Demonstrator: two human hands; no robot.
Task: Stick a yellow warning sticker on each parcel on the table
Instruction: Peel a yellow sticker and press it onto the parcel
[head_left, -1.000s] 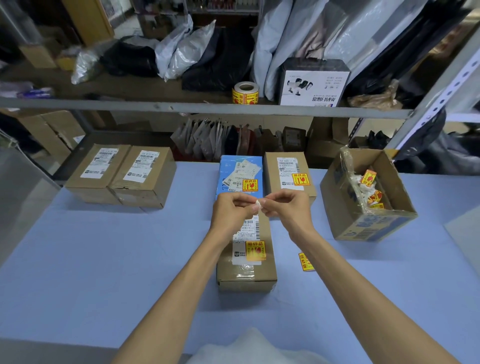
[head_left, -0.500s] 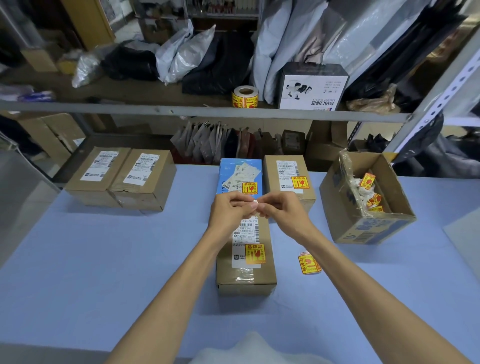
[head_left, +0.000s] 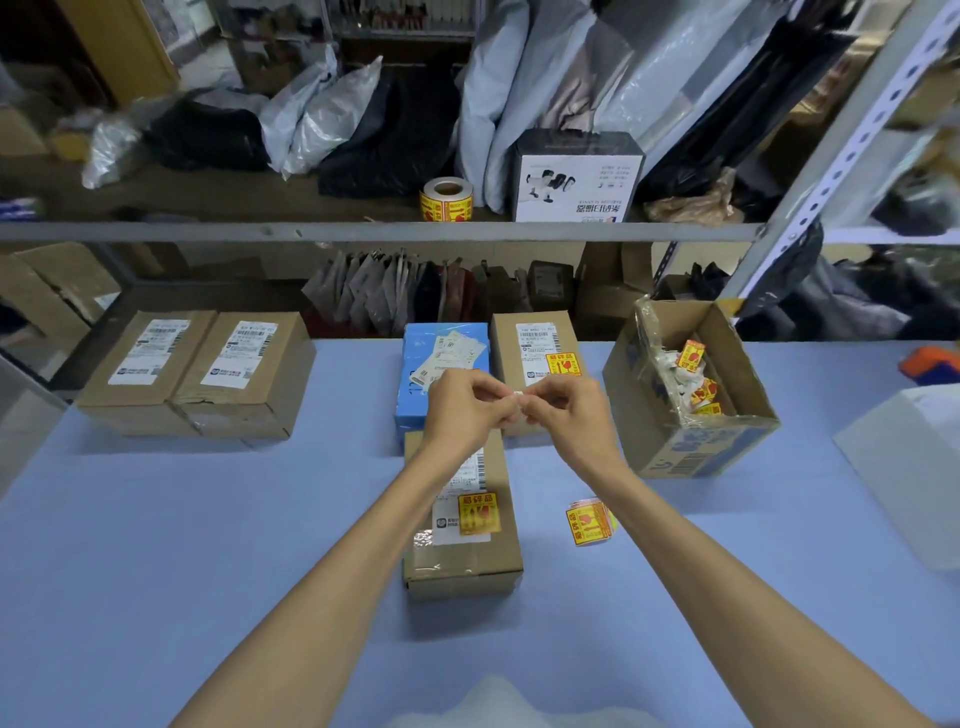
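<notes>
White scrap pinched between hands

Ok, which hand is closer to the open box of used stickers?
Right. The right hand is raised just left of the open cardboard box; the left hand is farther left, over the blue parcel, both pinching a small white scrap.

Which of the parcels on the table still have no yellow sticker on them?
The two brown parcels side by side at the far left: left one and right one show only white labels. The near brown parcel and far brown parcel carry yellow stickers.
</notes>
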